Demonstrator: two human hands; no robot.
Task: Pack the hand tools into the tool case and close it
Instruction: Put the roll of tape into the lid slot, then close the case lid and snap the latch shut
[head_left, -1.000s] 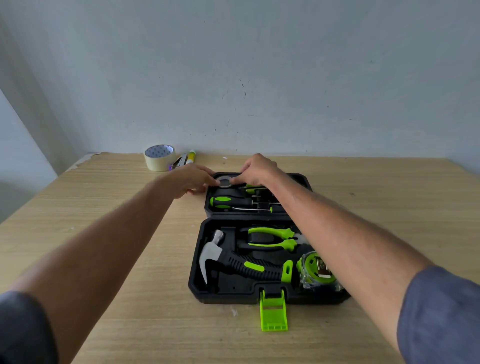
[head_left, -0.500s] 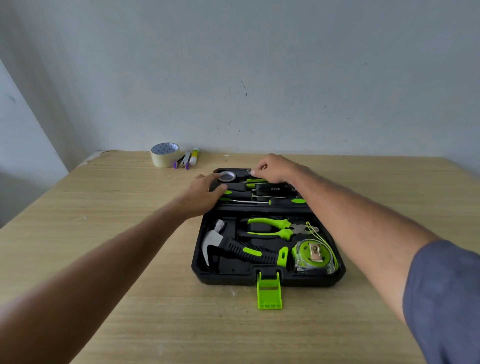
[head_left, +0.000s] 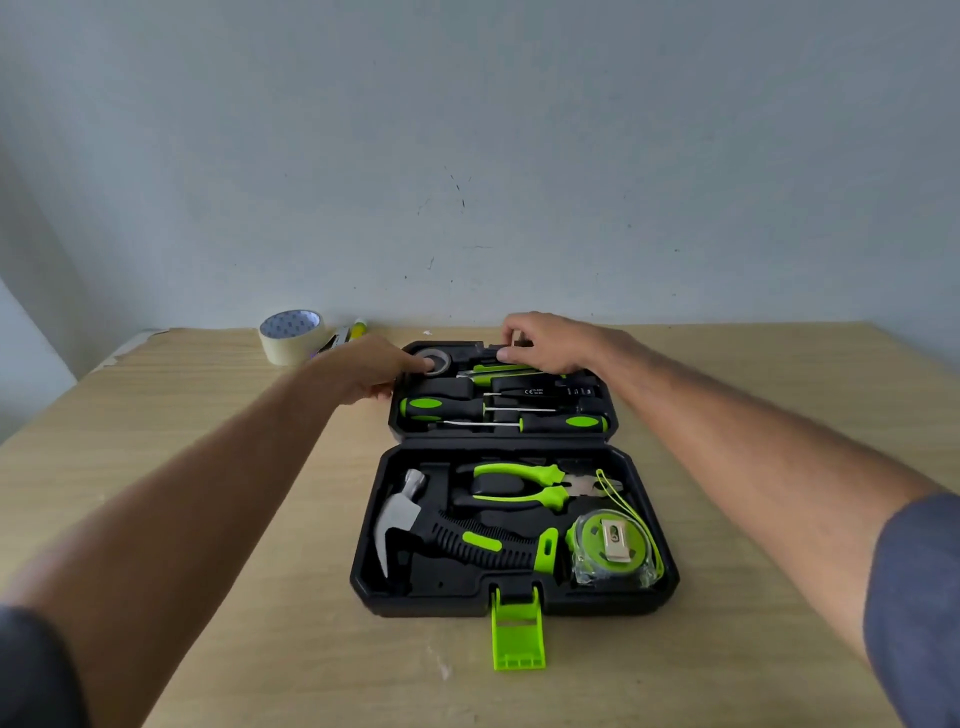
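Black plastic, the tool case (head_left: 511, 597) is lying open on the wooden table (head_left: 208, 519), hammer (head_left: 410, 519), pliers (head_left: 524, 486) and tape measure (head_left: 610, 545) sitting in its near half. Your left hand (head_left: 371, 366) is touching a grey tape roll (head_left: 434, 358) in the lid; whether it is gripping, I cannot tell. Your right hand (head_left: 553, 343) is pinching something small and dark at the far rim.

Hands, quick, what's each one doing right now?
Left hand: open, fingertips resting on the tape roll in the case lid.
Right hand: fingers pinched at the lid's far edge; whether it holds anything cannot be told.
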